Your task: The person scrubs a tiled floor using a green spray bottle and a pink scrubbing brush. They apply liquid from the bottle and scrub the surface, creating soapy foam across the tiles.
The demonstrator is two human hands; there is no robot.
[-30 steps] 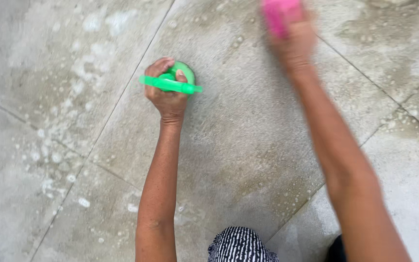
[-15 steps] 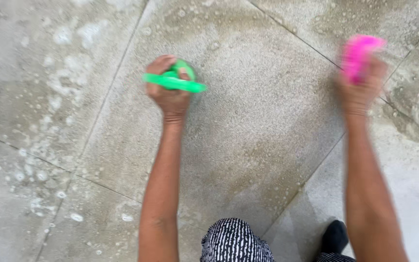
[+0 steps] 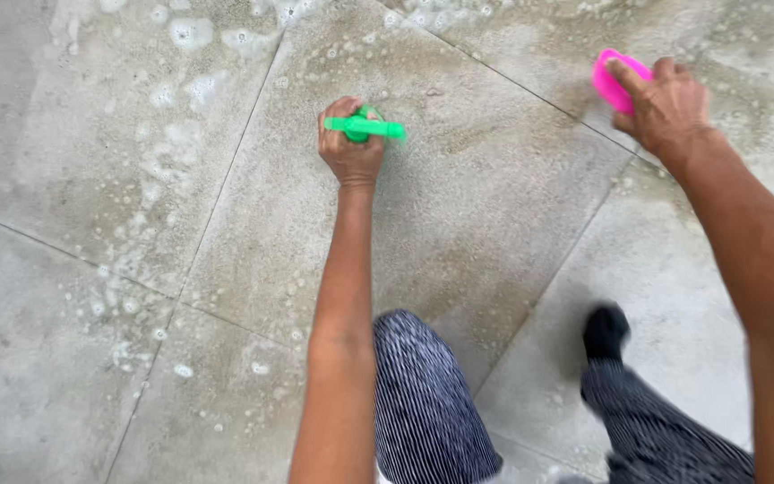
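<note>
My left hand [image 3: 349,148] is closed around a green scrubbing brush [image 3: 367,127], pressed down on a wet grey floor tile [image 3: 459,206] near the middle of the view. Off to the upper right, my right hand [image 3: 665,106] grips a pink scrubbing brush [image 3: 615,82] against the floor, just past a grout line. Both arms reach forward from the bottom of the view. Most of each brush is hidden under the fingers.
Soap suds [image 3: 159,161] lie in patches over the left tiles and along the top edge. Grout lines [image 3: 226,193] cross the floor diagonally. My knees in striped dark trousers [image 3: 427,403] and a black shoe [image 3: 604,330] are at the bottom.
My right hand with the pink brush has swept from the top centre out to the right. The left hand stays clamped on the green brush; the view has tilted so my legs show.
</note>
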